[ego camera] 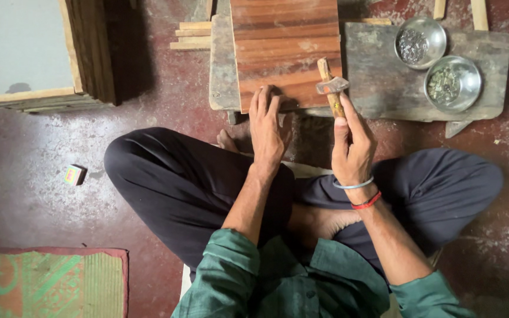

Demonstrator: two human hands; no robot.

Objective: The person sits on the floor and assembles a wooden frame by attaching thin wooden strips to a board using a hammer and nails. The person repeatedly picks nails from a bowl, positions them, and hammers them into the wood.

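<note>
Hammer [331,86] held upright in the right hand [353,146], fingers wrapped narrowly round the lower end of its wooden handle; the metal head sits near the top of the handle, just over the near edge of the reddish wooden panel [287,50]. The handle's long axis runs roughly from 5 o'clock to 11 o'clock, its free end pointing toward 11, and the head lies crosswise to it. Left hand [267,126] rests flat, fingers together and extended toward 12 o'clock, fingertips pressing the panel's near edge; whether they pinch a nail cannot be told. The panel lies on a worn grey board [378,76], with two steel bowls [437,62] of small fasteners at 2 o'clock. Good striking here would seem to call for a firm steadying hand, fingers clear of the head's path, and short, square blows.
</note>
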